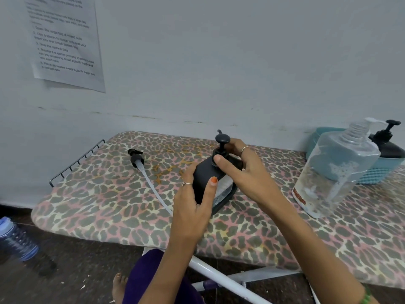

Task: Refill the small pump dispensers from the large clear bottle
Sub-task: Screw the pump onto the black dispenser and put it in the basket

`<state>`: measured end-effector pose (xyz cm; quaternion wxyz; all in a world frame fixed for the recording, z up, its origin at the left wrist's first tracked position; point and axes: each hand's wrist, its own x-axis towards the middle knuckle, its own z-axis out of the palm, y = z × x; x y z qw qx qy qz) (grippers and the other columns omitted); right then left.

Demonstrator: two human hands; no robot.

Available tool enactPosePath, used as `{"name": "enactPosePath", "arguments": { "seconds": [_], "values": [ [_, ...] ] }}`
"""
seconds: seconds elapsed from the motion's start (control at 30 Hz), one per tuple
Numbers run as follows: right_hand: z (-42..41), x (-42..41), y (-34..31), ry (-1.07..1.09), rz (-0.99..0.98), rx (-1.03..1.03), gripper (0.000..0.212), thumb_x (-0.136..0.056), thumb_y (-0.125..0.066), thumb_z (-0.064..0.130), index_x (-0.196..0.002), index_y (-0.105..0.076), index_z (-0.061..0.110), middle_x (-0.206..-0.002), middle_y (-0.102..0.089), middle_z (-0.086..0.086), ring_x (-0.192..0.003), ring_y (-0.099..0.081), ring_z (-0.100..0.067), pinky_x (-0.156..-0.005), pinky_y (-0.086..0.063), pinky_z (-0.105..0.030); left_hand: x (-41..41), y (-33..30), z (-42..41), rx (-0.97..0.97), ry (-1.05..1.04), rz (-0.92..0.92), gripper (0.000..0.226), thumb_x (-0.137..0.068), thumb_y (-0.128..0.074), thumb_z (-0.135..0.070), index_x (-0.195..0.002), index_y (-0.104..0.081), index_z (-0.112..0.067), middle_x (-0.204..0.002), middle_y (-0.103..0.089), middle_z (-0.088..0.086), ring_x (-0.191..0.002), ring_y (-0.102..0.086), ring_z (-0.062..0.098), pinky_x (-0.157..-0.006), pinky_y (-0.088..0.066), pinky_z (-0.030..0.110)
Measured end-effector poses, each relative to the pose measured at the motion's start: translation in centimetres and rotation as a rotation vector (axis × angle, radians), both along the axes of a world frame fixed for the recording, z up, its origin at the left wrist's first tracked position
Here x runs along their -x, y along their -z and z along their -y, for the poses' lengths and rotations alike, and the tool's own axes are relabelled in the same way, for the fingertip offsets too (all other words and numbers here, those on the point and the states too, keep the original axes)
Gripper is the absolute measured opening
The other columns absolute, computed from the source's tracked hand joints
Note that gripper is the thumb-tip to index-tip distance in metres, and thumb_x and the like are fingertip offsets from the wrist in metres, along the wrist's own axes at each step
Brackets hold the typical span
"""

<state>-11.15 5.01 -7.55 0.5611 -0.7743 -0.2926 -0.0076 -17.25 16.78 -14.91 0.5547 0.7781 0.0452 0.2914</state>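
A small black pump dispenser (202, 172) stands tilted on the leopard-print ironing board (109, 205). My left hand (192, 200) grips its body from the near side, thumb up its front. My right hand (238, 167) pinches the black pump collar at its top. The large clear bottle (333, 170) stands open to the right, liquid low inside. Its black pump (137, 157) with a long clear tube lies loose on the board at the left. Another black dispenser (388, 143) and a white-pump bottle sit in a blue basket (377, 170).
A wire rack edge (76, 161) ends the board at the left. The wall carries a printed sheet (63, 40). A blue bottle (15, 240) lies on the dark floor. White board legs (219, 279) and my foot show below.
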Motion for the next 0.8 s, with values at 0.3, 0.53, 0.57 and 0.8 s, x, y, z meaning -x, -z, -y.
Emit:
{"name": "enactPosePath", "arguments": {
  "seconds": [0.3, 0.53, 0.57, 0.8],
  "values": [
    [-0.5, -0.2, 0.4, 0.17, -0.02, -0.108, 0.023, -0.079, -0.079, 0.016, -0.093, -0.062, 0.022, -0.098, -0.067, 0.012, -0.097, -0.06, 0.007, -0.085, -0.046, -0.011, 0.0, 0.1, -0.2, -0.052, -0.007, -0.004, 0.054, -0.083, -0.04, -0.071, -0.131, -0.029, -0.047, -0.089, -0.057, -0.011, -0.078, -0.058, 0.006, -0.07, -0.045, 0.015],
    [-1.0, 0.4, 0.7, 0.111, -0.042, -0.075, 0.037, -0.09, -0.067, 0.029, -0.125, -0.057, 0.026, -0.115, -0.061, 0.016, -0.105, -0.054, 0.013, -0.085, -0.042, -0.003, -0.1, 0.1, -0.2, -0.049, 0.017, 0.018, 0.062, -0.084, -0.039, -0.069, -0.137, -0.034, -0.037, -0.111, -0.06, -0.017, -0.1, -0.059, -0.002, -0.079, -0.046, 0.01],
    [-0.9, 0.5, 0.8, 0.071, -0.06, -0.083, 0.04, -0.094, -0.063, 0.027, -0.133, -0.053, 0.026, -0.124, -0.06, 0.013, -0.114, -0.053, 0.009, -0.093, -0.042, -0.008, -0.1, 0.2, -0.2, -0.052, 0.018, 0.019, 0.064, -0.084, -0.04, -0.069, -0.139, -0.035, -0.034, -0.111, -0.061, -0.014, -0.101, -0.06, 0.0, -0.08, -0.046, 0.011],
    [-1.0, 1.2, 1.2, 0.089, -0.05, -0.181, 0.032, -0.096, -0.059, 0.014, -0.125, -0.058, 0.027, -0.123, -0.062, 0.011, -0.116, -0.056, 0.004, -0.101, -0.045, -0.019, -0.1, 0.0, -0.5, -0.041, -0.004, 0.017, 0.06, -0.083, -0.038, -0.069, -0.135, -0.035, -0.039, -0.117, -0.062, -0.009, -0.106, -0.058, 0.0, -0.086, -0.047, 0.015]
  ]
}}
